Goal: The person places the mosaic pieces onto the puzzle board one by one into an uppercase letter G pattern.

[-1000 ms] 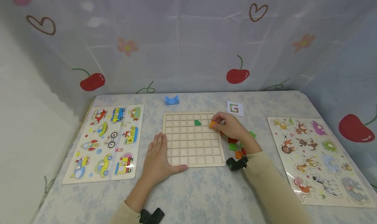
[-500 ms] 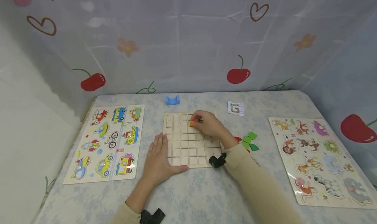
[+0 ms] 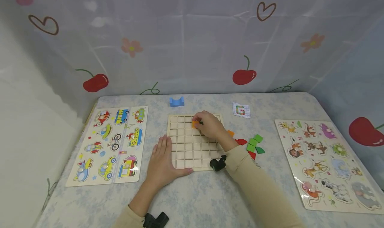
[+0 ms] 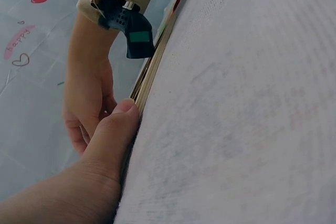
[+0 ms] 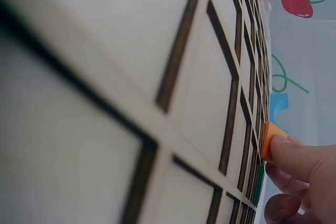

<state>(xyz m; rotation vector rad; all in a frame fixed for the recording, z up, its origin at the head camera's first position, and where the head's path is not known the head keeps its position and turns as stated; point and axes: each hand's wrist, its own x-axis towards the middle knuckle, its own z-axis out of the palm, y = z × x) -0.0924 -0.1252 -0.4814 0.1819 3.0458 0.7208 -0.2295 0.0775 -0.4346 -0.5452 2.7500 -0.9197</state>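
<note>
An orange tile (image 3: pixel 195 124) is pinched in the right hand (image 3: pixel 210 125) over an upper cell of the wooden grid board (image 3: pixel 186 148). The board's near-left corner is pressed by the flat left hand (image 3: pixel 162 161) on the desk (image 3: pixel 195 201).

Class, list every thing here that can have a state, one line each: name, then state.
Orange tile: pinched, at a grid cell.
Grid board: flat, mostly unfilled.
Right hand: pinches the orange tile.
Left hand: flat, fingers straight, steadies the board.
Loose tiles: lying beside the board.
</note>
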